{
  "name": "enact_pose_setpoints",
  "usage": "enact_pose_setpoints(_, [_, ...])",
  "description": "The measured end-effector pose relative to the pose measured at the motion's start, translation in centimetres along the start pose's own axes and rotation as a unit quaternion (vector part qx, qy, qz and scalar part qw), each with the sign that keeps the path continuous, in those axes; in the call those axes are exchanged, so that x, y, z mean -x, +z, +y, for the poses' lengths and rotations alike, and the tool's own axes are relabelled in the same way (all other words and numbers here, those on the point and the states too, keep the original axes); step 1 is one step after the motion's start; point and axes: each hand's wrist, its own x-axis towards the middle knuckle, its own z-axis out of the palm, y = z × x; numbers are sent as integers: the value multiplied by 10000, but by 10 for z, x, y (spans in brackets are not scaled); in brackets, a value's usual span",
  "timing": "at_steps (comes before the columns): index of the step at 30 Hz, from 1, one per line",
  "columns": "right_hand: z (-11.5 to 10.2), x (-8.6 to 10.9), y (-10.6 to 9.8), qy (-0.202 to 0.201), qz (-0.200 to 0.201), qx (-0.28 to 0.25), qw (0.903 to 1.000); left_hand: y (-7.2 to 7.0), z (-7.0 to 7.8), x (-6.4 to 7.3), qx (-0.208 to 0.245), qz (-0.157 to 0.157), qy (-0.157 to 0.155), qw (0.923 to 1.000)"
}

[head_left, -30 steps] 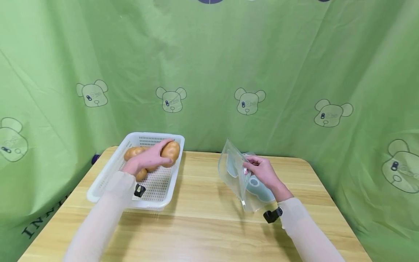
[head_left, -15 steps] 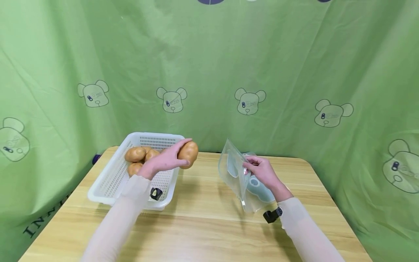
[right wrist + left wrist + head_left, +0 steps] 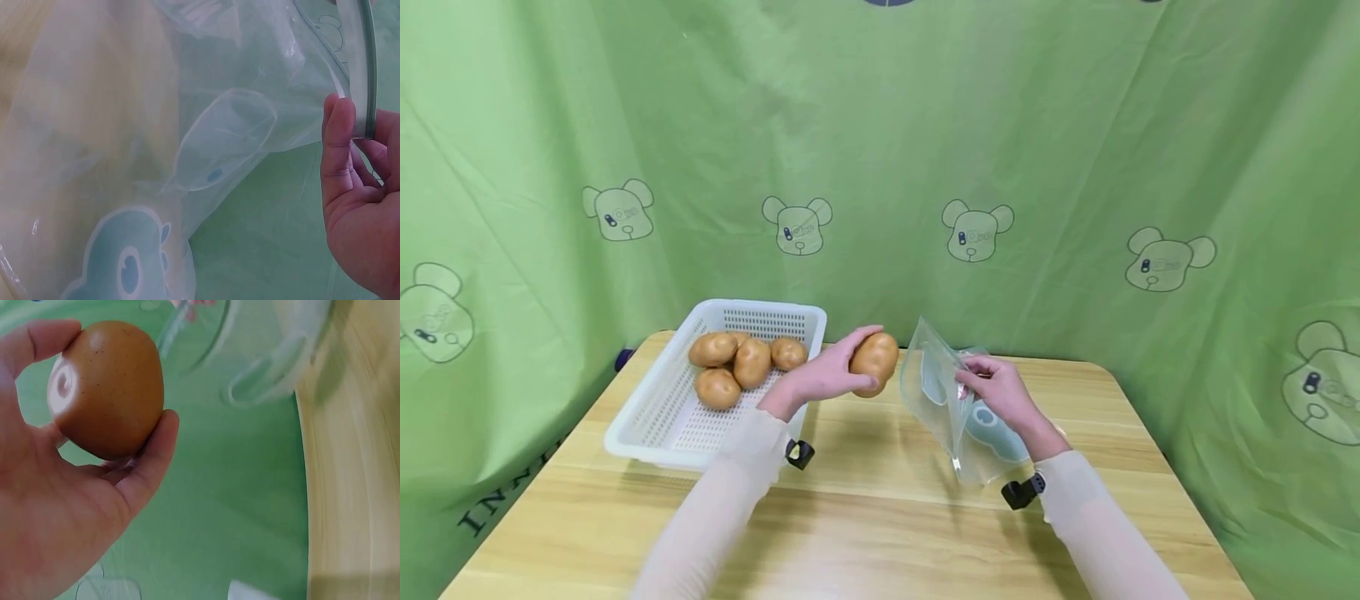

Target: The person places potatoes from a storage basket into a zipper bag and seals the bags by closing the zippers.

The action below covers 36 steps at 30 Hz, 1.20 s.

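My left hand (image 3: 831, 372) grips a smooth brown potato (image 3: 876, 364) between thumb and fingers, held above the table between the basket and the bag. In the left wrist view the potato (image 3: 112, 390) shows small dark specks and a bright glare. My right hand (image 3: 1000, 392) pinches the top edge of a clear zip bag (image 3: 934, 392) with a pale blue cartoon print. The bag's mouth gapes toward the left hand. In the right wrist view, thumb and fingers of the right hand (image 3: 362, 187) hold the zip strip (image 3: 369, 69).
A white perforated plastic basket (image 3: 647, 417) stands on the left of the wooden table (image 3: 880, 517). Several more potatoes (image 3: 752, 363) lie in it. A green curtain (image 3: 880, 167) with bear-head prints hangs right behind the table's back edge.
My left hand has carried the potato rightward, out over the basket's right rim and close to the bag. The right hand and the bag have stayed in place.
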Motion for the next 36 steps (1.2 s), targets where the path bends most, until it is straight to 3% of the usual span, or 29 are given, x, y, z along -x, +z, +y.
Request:
enact_pose_setpoints(8, [3, -2, 3, -162, 4, 185, 9997, 33, 12, -12, 1163, -190, 113, 9930])
enact_pose_setpoints(13, [2, -3, 4, -144, -22, 247, 9996, 50, 8, -17, 1520, -363, 47, 9877])
enact_pose_setpoints(18, [-4, -2, 4, -139, -74, 192, 9997, 57, 0, -18, 1582, -393, -102, 9866])
enact_pose_setpoints(27, [-6, -4, 3, -206, -61, -24, 9998, 59, -9, -18, 1085, -303, -353, 9930])
enact_pose_setpoints(36, [-12, -4, 7, -117, -145, -98, 9998, 75, -7, -23, 1031, -296, -324, 9937])
